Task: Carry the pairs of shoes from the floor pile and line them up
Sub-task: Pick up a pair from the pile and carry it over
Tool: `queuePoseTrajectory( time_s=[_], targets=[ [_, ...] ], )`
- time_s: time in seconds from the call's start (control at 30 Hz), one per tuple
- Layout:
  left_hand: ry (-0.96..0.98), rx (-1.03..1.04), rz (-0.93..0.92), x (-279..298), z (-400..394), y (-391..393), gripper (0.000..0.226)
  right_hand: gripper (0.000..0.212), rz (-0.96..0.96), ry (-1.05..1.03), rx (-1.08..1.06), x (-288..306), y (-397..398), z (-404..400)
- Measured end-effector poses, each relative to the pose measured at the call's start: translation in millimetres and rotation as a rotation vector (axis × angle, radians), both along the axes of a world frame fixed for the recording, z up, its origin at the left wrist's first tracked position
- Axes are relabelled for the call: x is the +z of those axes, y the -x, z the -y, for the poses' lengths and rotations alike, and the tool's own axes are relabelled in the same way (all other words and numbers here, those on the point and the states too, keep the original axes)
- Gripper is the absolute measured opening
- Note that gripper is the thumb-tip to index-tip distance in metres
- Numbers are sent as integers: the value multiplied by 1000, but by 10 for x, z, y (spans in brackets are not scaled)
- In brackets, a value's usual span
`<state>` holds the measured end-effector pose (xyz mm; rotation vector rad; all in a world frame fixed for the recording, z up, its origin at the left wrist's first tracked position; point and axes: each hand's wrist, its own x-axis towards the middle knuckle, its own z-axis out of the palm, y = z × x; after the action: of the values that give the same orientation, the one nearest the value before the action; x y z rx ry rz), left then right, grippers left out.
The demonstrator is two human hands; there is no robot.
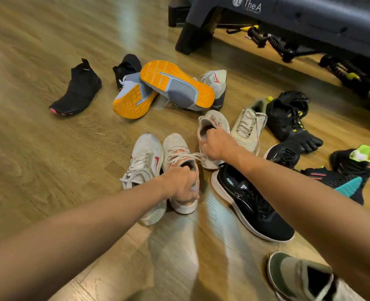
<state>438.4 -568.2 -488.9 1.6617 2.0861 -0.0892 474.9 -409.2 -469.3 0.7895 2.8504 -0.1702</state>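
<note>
It looked like a gym: a dark padded bench (310,16) stood on the wood-plank floor (38,51), coiled resistance bands (275,43) lay beneath it, and sports shoes (177,85) lay scattered nearby.

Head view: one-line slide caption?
Left hand and right hand each grip a pale sneaker by the heel amid scattered shoes.

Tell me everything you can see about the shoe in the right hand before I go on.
The shoe is a pale beige knit trainer with matching laces and a thick whitish sole. It is tipped so its open collar faces the camera, showing a greyish lining. The right hand grips its collar and side, fingers curled round the edge. It sits among the pile, close beside a similar beige trainer; whether it is lifted off the floor is unclear.
</note>
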Motion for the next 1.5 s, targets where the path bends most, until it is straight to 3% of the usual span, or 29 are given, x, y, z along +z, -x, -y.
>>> queuePoseTrajectory(
  time_s=[0.13, 0.27, 0.37, 0.43, 0.6, 0.73, 0.83, 0.93, 1.2, 1.3, 1.43, 1.5],
  targets=[
    [188, 18, 25, 24, -41, 12, 30, 22, 28, 298, -131, 128, -100, 171],
    [426, 119, 197, 25, 34, 147, 14, 36, 150, 474, -168, 196, -340, 348],
    [457, 149, 278, 14, 169, 239, 10, 46, 217, 633, -186, 186, -603, 507],
    [440, 162, 309, 7, 243, 244, 12, 42, 232, 708, -199, 149, -739, 610],
    [336, 283, 469, 71, 361, 221, 10, 55, 60, 928, -415, 118, -879, 788],
    [109, 538, 708, 296, 369, 339, 15, 27, -97, 907, -431, 324, -791, 632],
    [-165, 552, 748, 570, 302, 424, 22, 14, -291, 878, -350, 599, -739, 437],
    [-316, 541, 763, 903, 215, 421, 38, 11, -404, 722, -192, 996, -787, 350],
    [-678, 593, 720, 2695, 177, 353, 39, 8, -564, 786, -194, 2781, -1146, 227],
    [-732, 688, 834, 3623, 280, 223, 26, 24, -554, 809, -187, 3763, -1341, 291],
    [-810, 696, 915, 5117, 441, 40, 12, 15, -553, 896, -119, 5311, -1544, 304],
    [-853, 684, 939, 5878, 494, -32, 18, 27, -562, 878, -46, 6078, -1594, 270]
  ],
)
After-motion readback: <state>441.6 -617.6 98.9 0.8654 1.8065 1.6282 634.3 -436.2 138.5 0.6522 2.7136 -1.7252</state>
